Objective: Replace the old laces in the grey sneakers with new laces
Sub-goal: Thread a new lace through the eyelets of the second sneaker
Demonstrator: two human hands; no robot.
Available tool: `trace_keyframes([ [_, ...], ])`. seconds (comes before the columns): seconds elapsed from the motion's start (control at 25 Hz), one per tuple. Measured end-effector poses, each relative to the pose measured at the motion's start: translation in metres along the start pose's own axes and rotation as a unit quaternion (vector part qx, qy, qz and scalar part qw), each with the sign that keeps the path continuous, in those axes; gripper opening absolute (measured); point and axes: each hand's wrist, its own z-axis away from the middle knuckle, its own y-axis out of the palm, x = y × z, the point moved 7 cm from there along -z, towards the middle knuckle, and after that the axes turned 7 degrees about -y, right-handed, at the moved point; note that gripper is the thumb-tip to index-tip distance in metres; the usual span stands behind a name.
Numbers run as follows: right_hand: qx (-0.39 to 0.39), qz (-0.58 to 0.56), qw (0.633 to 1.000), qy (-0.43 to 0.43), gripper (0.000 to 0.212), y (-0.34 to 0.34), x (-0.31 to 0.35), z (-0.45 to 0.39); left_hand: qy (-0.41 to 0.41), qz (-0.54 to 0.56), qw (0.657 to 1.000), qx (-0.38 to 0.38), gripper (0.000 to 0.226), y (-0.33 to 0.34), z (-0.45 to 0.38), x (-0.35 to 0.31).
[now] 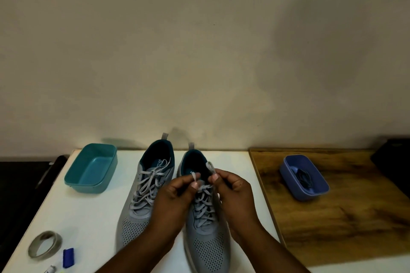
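Observation:
Two grey sneakers stand side by side on the white table, toes toward me. The left sneaker still has its grey lace tied. Over the tongue of the right sneaker, my left hand pinches one loop of the old grey lace. My right hand pinches the other loop near the collar. Dark new laces lie coiled in a blue tub on the wooden board at the right.
An empty teal tub sits at the back left of the white table. A roll of tape, a small blue object and a small white item lie at the front left. The wooden board adjoins on the right.

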Motion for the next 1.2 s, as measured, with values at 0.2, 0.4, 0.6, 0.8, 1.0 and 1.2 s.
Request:
trace_keyframes([
  [0.2, -0.026, -0.055, 0.997, 0.058, 0.011, 0.002, -0.012, 0.002, 0.011, -0.002, 1.0, -0.017, 0.026, -0.003, -0.009, -0.003],
  [0.4, 0.018, 0.019, 1.0, 0.007, 0.014, 0.01, -0.006, 0.001, 0.005, -0.015, 0.999, 0.052, 0.013, 0.008, -0.01, 0.004],
  [0.6, 0.111, 0.068, 0.991, -0.021, 0.02, 0.015, -0.004, 0.0, -0.017, -0.002, 0.996, 0.089, 0.034, 0.004, -0.016, 0.006],
  [0.8, 0.168, 0.159, 0.967, -0.112, 0.018, 0.014, 0.01, 0.003, 0.045, -0.046, 0.998, 0.004, 0.023, -0.005, -0.009, 0.001],
  [1.0, 0.085, 0.361, 0.88, -0.295, 0.014, 0.011, 0.025, 0.012, 0.063, -0.079, 0.994, -0.049, 0.006, -0.005, -0.007, -0.002],
  [1.2, 0.079, 0.502, 0.785, -0.353, 0.028, 0.022, 0.024, 0.015, 0.179, -0.254, 0.949, -0.049, 0.008, -0.006, 0.0, -0.022],
])
